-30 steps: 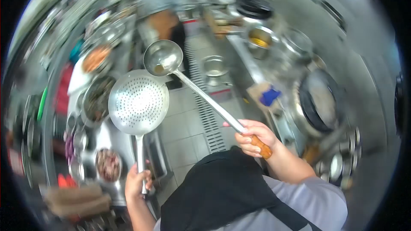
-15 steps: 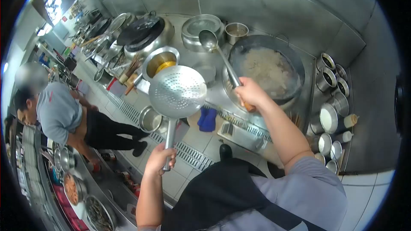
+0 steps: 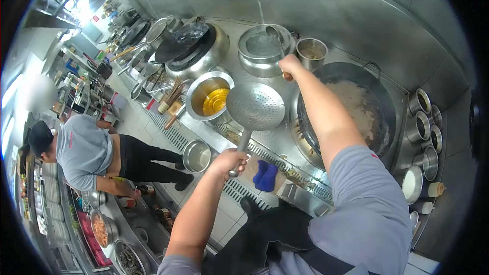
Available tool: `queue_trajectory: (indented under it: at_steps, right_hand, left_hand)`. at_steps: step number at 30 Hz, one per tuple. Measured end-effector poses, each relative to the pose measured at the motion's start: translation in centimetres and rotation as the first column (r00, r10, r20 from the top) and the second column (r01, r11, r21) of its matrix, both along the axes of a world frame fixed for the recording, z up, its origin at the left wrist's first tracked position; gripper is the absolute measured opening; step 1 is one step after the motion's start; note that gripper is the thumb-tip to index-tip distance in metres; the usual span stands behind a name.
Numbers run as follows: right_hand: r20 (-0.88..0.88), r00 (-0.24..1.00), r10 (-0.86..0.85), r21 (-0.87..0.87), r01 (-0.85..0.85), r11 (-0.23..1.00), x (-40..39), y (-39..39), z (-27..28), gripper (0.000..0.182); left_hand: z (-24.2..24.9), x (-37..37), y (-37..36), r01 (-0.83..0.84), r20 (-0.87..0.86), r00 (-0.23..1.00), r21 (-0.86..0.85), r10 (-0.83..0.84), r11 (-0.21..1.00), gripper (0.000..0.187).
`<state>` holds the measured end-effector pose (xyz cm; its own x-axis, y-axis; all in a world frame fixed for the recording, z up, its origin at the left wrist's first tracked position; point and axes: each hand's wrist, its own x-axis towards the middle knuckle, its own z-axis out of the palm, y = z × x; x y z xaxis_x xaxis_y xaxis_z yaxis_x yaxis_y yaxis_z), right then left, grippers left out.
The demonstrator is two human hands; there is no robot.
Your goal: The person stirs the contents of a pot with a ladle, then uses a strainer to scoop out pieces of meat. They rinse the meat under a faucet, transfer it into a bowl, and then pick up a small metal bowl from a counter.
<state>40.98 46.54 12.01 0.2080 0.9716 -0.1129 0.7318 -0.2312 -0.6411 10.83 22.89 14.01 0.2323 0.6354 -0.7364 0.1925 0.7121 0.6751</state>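
Note:
My left hand (image 3: 229,164) is closed round the handle of a perforated strainer (image 3: 255,107). The strainer's round bowl is up over the stove edge, just right of a metal pot (image 3: 192,101) of yellow oil. In my right hand (image 3: 292,67) is a ladle (image 3: 279,44), gripped near the end of its handle. Its bowl reaches over the far right part of a wide pot of water (image 3: 251,68). Below my right forearm sits a large wok (image 3: 385,103) with pale, cloudy food or liquid in it, partly hidden by the arm.
A small metal pot (image 3: 317,63) stands by the wok. Several metal containers (image 3: 418,127) line the right side. Left of the oil pot are another wok (image 3: 186,46) and brushes (image 3: 172,94). A blue cloth (image 3: 266,175) lies at the front edge. A co-worker (image 3: 86,145) bends over the left counter.
My right hand has carried the ladle from the wok's near side to the water pot. The strainer has moved right, off the oil pot, which now shows more fully. The view has shifted.

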Motion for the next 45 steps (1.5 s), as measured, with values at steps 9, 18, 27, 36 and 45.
queue_trajectory:
  at_steps: [9,18,27,36,45]
  right_hand:
    - [-0.948,-0.214,-0.236,-0.228,-0.058,0.972,-2.3,-6.9,2.0,0.011]
    - [-0.945,-0.088,-0.315,-0.31,-0.071,0.948,-3.9,-17.1,6.2,0.011]
    - [-0.43,0.889,-0.154,-0.087,0.129,0.988,-3.4,-26.2,4.6,0.011]
    - [-0.417,0.747,-0.518,0.022,0.579,0.815,0.6,-40.2,6.2,0.044]
    - [0.023,0.711,-0.703,0.105,0.698,0.709,6.1,-47.2,2.0,0.031]
  left_hand:
    - [-2.7,1.0,7.7,0.126,0.168,0.98,-0.115,-0.106,0.985,0.02]
    - [-2.7,0.9,12.6,0.265,0.372,0.914,-0.241,-0.163,0.934,0.02]
    - [-4.7,-3.1,10.1,0.385,-0.408,0.885,0.368,-0.226,0.846,0.029]
    - [-4.1,-5.1,6.1,0.319,-0.091,0.947,0.135,-0.309,0.938,0.025]
    - [-10.9,-7.4,5.7,0.278,0.21,0.944,-0.098,-0.253,0.955,0.018]
